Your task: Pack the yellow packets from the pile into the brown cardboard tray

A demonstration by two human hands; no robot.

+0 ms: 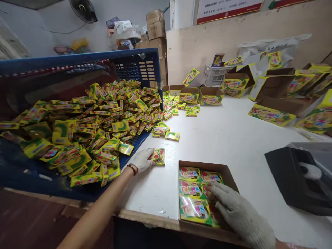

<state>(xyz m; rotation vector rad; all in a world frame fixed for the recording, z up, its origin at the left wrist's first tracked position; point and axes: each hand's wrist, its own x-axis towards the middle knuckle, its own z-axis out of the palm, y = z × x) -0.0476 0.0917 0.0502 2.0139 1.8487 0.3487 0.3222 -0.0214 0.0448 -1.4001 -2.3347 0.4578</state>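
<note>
My left hand (142,159), in a white knit glove, is closed on a small stack of yellow-green candy packs (158,156) lying on the white table (233,138) beside the blue crate (135,65). My right hand (238,211), also gloved, rests with fingers spread flat on candy packs (193,188) inside an open cardboard tray (228,173) at the table's near edge. The tray holds several packs laid flat in rows. The crate is tilted and heaped with several loose packs (103,117), some spilling onto the table.
A few loose packs (172,135) lie near the crate's corner. Open display boxes (211,97) stand at the back and more (272,114) at the right. A black device (298,180) sits at the right edge. A white basket (215,74) stands against the plywood wall.
</note>
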